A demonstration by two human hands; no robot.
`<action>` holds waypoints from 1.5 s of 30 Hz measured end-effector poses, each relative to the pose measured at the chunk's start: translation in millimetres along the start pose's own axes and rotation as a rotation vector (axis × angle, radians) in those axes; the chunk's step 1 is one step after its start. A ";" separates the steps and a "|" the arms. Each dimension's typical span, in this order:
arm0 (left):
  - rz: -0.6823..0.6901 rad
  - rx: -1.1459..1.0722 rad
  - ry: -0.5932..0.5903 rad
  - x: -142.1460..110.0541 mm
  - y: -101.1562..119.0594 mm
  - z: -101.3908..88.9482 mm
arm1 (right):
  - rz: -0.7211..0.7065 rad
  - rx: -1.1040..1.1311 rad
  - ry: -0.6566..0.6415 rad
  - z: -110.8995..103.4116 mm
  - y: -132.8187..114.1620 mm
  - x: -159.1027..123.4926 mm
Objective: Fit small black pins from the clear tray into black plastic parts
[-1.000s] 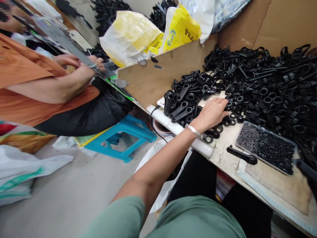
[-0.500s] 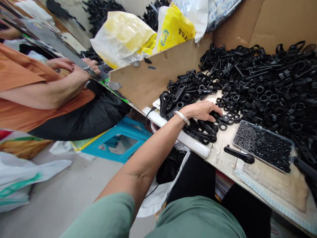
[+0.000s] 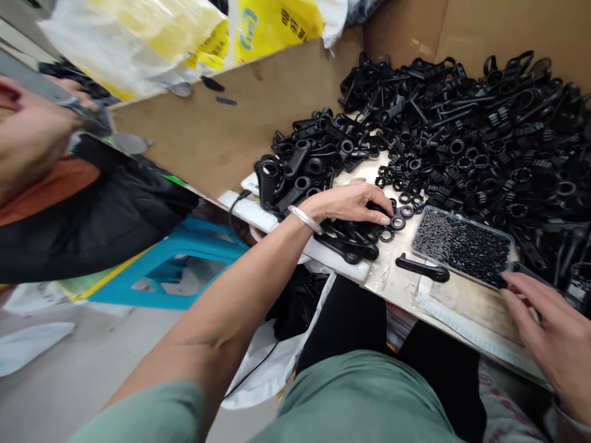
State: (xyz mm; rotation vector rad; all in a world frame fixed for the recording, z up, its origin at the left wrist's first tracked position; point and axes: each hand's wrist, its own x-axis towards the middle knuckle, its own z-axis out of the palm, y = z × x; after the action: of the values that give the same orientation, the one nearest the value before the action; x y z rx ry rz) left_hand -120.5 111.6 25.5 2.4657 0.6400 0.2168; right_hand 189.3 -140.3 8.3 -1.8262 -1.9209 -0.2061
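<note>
My left hand [image 3: 353,203], with a silver bangle at its wrist, is low over the table beside several black plastic rings [image 3: 398,221]. Its thumb and forefinger are curled around a dark plastic part, mostly hidden by the fingers. Black plastic lever-like parts [image 3: 346,246] lie under and in front of this hand. At the right, my right hand [image 3: 549,326] has its fingers slightly apart near the corner of a clear box [image 3: 415,246] of small dark pieces. A single black lever-like part [image 3: 422,268] lies between the hands.
A large heap of black plastic parts [image 3: 484,141] covers the back right, and a smaller pile [image 3: 305,154] lies by the cardboard wall [image 3: 240,135]. At left, a co-worker's hand [image 3: 32,135] is beside a blue stool [image 3: 157,271]. Yellow-and-white bags [image 3: 152,37] lean behind.
My left hand has come back toward the table's front edge, and lever-like parts now lie by it. My right hand has entered from the right. The view has turned rightward.
</note>
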 end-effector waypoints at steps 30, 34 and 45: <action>0.025 0.452 0.153 41.3 99.8 87.7 | 0.061 -0.288 -0.523 37.4 -12.9 78.6; -0.017 0.486 0.190 38.4 106.8 93.6 | 0.087 -0.234 -0.511 40.8 -5.7 77.6; -0.112 0.006 0.429 31.6 97.9 84.9 | 0.491 0.742 -0.274 28.6 -8.9 65.2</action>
State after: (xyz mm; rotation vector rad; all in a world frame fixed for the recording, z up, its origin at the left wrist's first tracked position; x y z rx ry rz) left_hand -29.7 14.8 12.2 2.3940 0.9528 0.7116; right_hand 174.2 -70.3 13.6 -1.7549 -1.3482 0.8399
